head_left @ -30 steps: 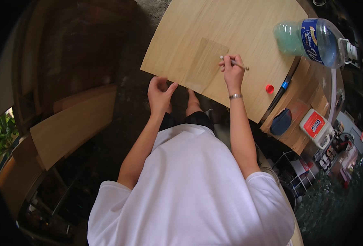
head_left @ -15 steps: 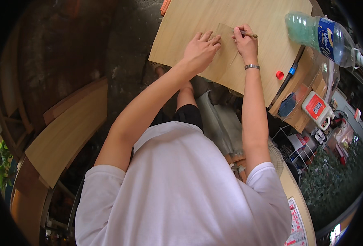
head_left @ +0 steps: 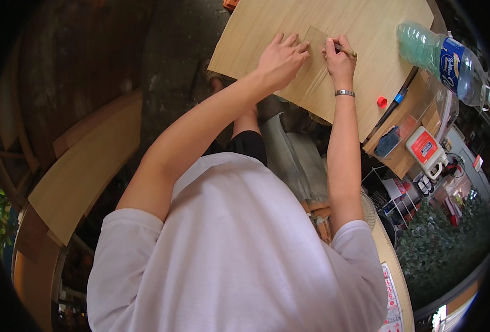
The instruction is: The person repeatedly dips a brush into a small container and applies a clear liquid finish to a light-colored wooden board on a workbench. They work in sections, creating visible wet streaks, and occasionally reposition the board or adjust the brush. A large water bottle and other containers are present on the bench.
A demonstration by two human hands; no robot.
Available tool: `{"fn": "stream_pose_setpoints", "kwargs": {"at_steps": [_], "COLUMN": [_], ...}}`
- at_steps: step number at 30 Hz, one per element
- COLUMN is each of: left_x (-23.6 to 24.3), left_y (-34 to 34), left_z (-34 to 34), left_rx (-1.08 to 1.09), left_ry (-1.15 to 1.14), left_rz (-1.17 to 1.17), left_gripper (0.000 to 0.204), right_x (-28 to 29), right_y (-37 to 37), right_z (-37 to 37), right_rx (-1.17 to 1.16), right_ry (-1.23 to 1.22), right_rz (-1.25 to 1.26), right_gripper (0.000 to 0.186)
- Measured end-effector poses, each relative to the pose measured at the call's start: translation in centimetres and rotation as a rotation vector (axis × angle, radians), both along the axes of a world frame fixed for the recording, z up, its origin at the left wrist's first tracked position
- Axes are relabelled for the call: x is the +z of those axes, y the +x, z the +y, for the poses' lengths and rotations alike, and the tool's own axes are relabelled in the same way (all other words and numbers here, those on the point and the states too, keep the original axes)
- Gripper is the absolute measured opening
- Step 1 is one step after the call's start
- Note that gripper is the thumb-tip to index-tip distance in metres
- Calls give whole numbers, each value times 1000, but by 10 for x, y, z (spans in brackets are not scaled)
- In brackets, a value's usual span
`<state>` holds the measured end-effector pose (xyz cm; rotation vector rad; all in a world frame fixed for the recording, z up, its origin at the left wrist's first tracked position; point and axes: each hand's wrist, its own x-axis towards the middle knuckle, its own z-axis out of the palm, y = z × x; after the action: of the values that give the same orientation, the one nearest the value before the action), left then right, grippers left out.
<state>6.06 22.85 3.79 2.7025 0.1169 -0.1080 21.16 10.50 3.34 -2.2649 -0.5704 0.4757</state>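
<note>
A large light wood-grained board [head_left: 261, 22] lies across the work surface in front of me. My left hand [head_left: 282, 63] rests palm down on it, fingers spread, with the fingertips at the edge of a thin see-through straight-edged piece [head_left: 316, 37], perhaps a ruler. To its right, my right hand [head_left: 340, 65] pinches a slim pen [head_left: 348, 52], its rear end sticking out to the right. The pen's tip, hidden by the fingers, is close beside the see-through piece. Faint lines run over the board below that piece.
On the right lie a big clear plastic bottle [head_left: 444, 58] with a blue label, a red cap [head_left: 382, 102] and a dark rod with a blue band [head_left: 391, 108]. A white jug [head_left: 425, 152] with a red label is beyond the board's edge. Another wooden panel [head_left: 84, 166] stands at left.
The view has shifted a little, so the board and bottle appear farther right. Both hands keep nearly the same places on the board, the pen still in the right hand.
</note>
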Motion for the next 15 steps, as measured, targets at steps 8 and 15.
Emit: {"fn": "stream_pose_setpoints", "kwargs": {"at_steps": [8, 15], "left_x": [-6, -5], "left_y": [-2, 0], "left_z": [3, 3], "left_rx": [24, 5], "left_ry": [-19, -10], "left_rz": [-138, -39], "left_gripper": [38, 62], "right_x": [3, 9], "right_y": [-46, -79], "right_z": [-15, -27], "right_rx": [-60, -6], "right_ry": [8, -28], "right_rz": [12, -53], "right_gripper": [15, 13]}}
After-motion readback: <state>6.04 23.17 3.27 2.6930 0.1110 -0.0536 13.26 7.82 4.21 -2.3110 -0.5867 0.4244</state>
